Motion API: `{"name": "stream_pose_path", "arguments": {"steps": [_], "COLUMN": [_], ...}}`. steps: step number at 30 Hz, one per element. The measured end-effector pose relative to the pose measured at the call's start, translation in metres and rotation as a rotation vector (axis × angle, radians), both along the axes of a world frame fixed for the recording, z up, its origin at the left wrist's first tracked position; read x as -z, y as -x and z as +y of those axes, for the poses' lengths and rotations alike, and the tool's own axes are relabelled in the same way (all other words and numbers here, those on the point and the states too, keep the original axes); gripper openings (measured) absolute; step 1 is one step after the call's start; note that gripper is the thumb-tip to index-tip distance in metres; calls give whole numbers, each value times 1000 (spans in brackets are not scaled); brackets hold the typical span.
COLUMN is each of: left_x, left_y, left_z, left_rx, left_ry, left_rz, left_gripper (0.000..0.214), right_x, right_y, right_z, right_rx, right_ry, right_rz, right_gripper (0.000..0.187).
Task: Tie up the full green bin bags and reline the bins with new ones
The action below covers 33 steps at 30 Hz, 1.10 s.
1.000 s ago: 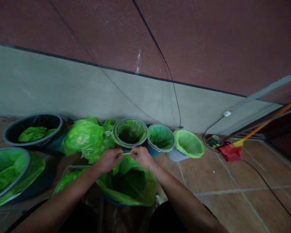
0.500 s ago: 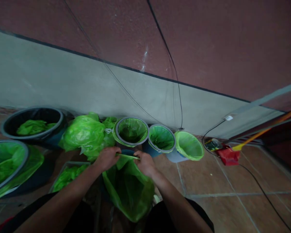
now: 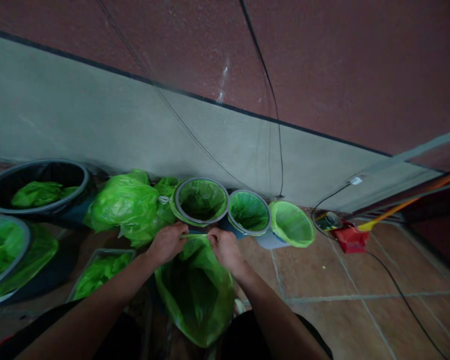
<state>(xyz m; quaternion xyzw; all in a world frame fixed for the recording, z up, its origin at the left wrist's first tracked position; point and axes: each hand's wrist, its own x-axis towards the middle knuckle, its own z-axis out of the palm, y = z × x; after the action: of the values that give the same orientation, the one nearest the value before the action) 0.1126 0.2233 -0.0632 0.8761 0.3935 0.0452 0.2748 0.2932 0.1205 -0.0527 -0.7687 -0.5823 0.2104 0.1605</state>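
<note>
Between my knees a green plastic bag [image 3: 198,300] hangs with its mouth wide, lining a bin that is mostly hidden beneath it. My left hand [image 3: 168,243] grips the far edge of the bag, fingers closed. Just to its right, my right hand [image 3: 225,250] pinches the same edge, so a short taut strip of rim stretches between them. Right behind my hands stands a grey-rimmed bin [image 3: 201,201] lined with green plastic. Beside my left forearm, a clear rectangular tub [image 3: 101,252] holds crumpled green bags [image 3: 102,274].
Along the wall stand a lined blue bin [image 3: 249,212] and a pale lined bin [image 3: 292,224]. Knotted full green bags [image 3: 125,202] lie left, beside a large dark bin [image 3: 71,202] and another lined bin [image 3: 7,250]. A red dustpan [image 3: 350,239] and black cord [image 3: 401,292] are at right.
My hands have drawn slightly closer together on the bag's edge and shifted up a little. The view has moved slightly, sliding the left-hand bins further left.
</note>
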Motion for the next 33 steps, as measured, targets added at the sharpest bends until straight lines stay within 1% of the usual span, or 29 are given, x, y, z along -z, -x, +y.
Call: {"name": "stream_pose_path", "arguments": {"steps": [3, 6, 7, 8, 9, 11, 12, 14, 16, 18, 22, 24, 27, 28, 31, 33], "left_x": [-2, -3, -2, -2, -2, -2, -3, -5, -6, -8, -9, -10, -8, -7, -2, 1], "left_y": [-2, -5, -6, -7, -9, -12, -12, -13, -13, -13, -12, -12, -12, -13, -13, -13], "left_z": [1, -1, -2, -4, -5, -8, -9, -9, -8, -7, -6, -6, -8, -8, -9, -9], "left_rx": [-1, 23, 36, 49, 62, 77, 80, 80, 80, 75, 52, 64, 98, 107, 116, 106], "left_ry": [-2, -6, -15, -27, -41, -47, -30, 40, 114, 142, 71, 30, 14, 18, 22, 12], "left_rz": [21, -18, -41, -64, -85, -116, -125, -142, -158, -188, -288, -327, -380, -396, -410, -392], "left_gripper": [7, 12, 13, 14, 13, 7, 6, 11, 15, 16, 20, 24, 28, 28, 28, 26], "right_x": [-2, -4, -5, -6, -7, -8, -7, -6, -4, -3, -4, -6, -9, -10, -9, -8], "right_y": [-3, 0, 2, 4, 6, 8, 9, 7, 4, 2, 1, 3, 5, 5, 5, 3], "right_z": [1, 4, 5, 6, 7, 9, 10, 9, 8, 7, 4, 4, 6, 6, 8, 9], "right_rx": [-1, -91, -127, -154, -172, -173, -164, -143, -124, -114, -107, -103, -104, -99, -59, -50], "right_ry": [9, -68, -97, -117, -124, -110, -98, -92, -118, -140, -107, -90, -123, -136, -126, -96], "right_rz": [-15, -4, -1, 4, 14, 31, 36, 42, 53, 69, 89, 115, 194, 219, 259, 244], "right_gripper": [24, 45, 48, 44, 35, 20, 18, 18, 17, 18, 17, 17, 26, 25, 10, 9]}}
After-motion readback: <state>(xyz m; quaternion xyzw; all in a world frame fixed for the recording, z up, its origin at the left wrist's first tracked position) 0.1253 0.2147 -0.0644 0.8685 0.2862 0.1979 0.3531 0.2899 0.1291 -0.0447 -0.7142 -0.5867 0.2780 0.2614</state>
